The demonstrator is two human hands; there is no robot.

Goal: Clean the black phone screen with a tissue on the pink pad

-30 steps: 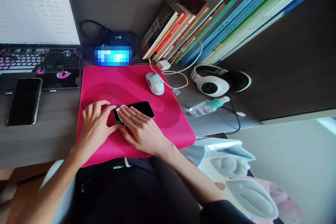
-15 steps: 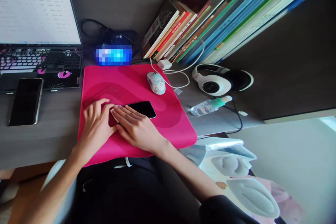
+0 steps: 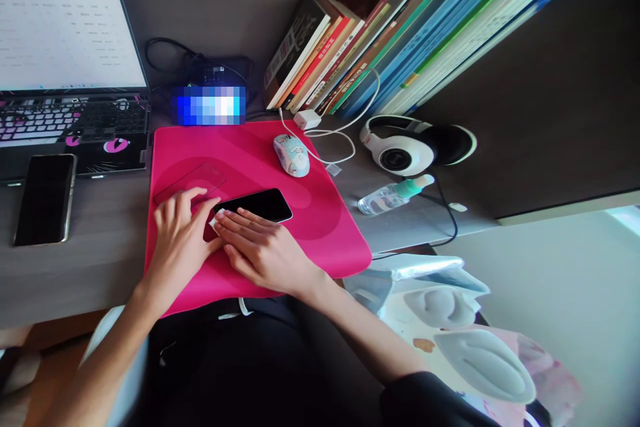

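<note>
On the pink desk mat (image 3: 320, 240) lies a black-screened smartphone (image 3: 267, 203), face up and slightly slanted. My left hand (image 3: 177, 233) holds its left end between thumb and forefinger, the other fingers curled. My right hand (image 3: 267, 247) lies across the screen's left part, fingers together, pressing a small white wipe (image 3: 216, 219) against the glass. Most of the wipe is hidden under these fingers. A thin clear rectangular sheet (image 3: 207, 177) rests on the mat just beyond my left hand.
A laptop (image 3: 125, 127) and a second phone (image 3: 45, 200) are at the left. Behind the mat's right side stand leaning books (image 3: 350, 47). A patterned mouse (image 3: 291, 155), white charger (image 3: 307, 119) with cable, headphones (image 3: 400, 153) and dropper bottle (image 3: 385, 199) sit to the right.
My right hand and the wipe have shifted slightly down toward the phone's near edge. My left hand keeps its place at the phone's end. The whole view has shifted a little.
</note>
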